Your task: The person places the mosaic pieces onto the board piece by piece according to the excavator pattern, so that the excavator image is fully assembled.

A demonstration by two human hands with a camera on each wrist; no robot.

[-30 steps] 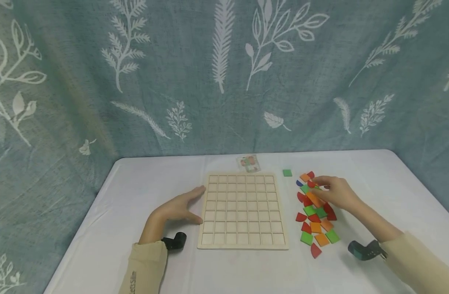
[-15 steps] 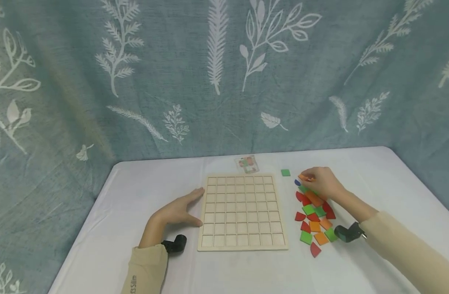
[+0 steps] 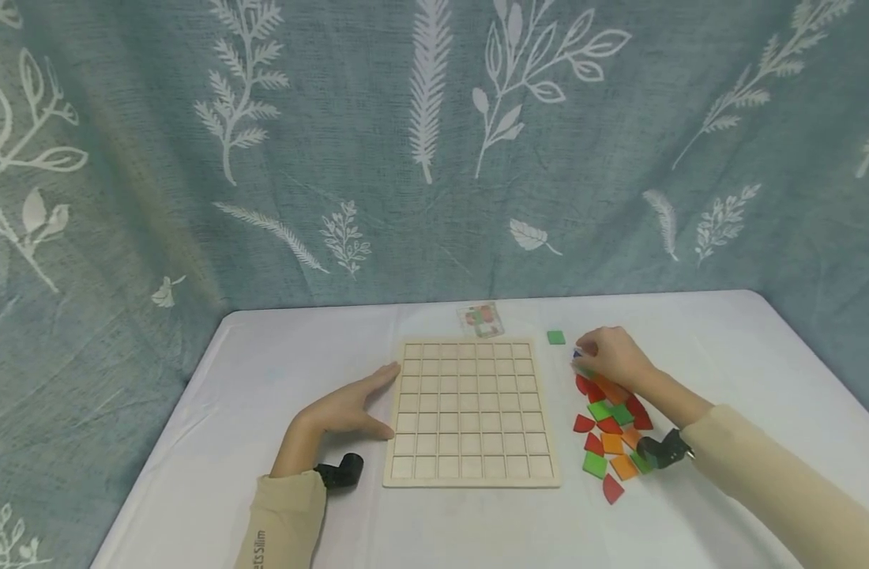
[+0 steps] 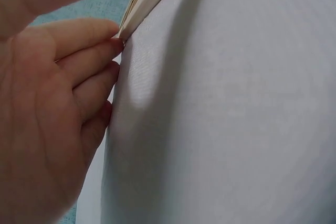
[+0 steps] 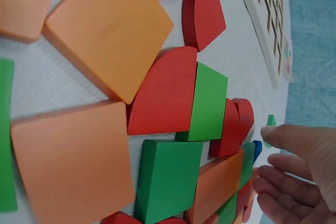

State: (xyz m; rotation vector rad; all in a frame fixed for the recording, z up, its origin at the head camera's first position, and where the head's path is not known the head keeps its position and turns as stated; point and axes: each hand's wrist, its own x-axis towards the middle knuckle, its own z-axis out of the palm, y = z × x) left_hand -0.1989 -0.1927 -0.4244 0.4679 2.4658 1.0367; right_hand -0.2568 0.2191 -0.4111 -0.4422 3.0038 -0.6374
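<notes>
My right hand [image 3: 612,356] is at the little blue piece [image 3: 577,355].
The blue piece is at the far end of the bright pile, between my thumb and bent fingers; a small gap shows, and I can't tell if I'm pinching it. Red pieces [image 3: 611,488] lie nearer me. My left hand [image 3: 345,407], spread wide, touches the wooden board's [image 3: 470,482] left edge.
</notes>
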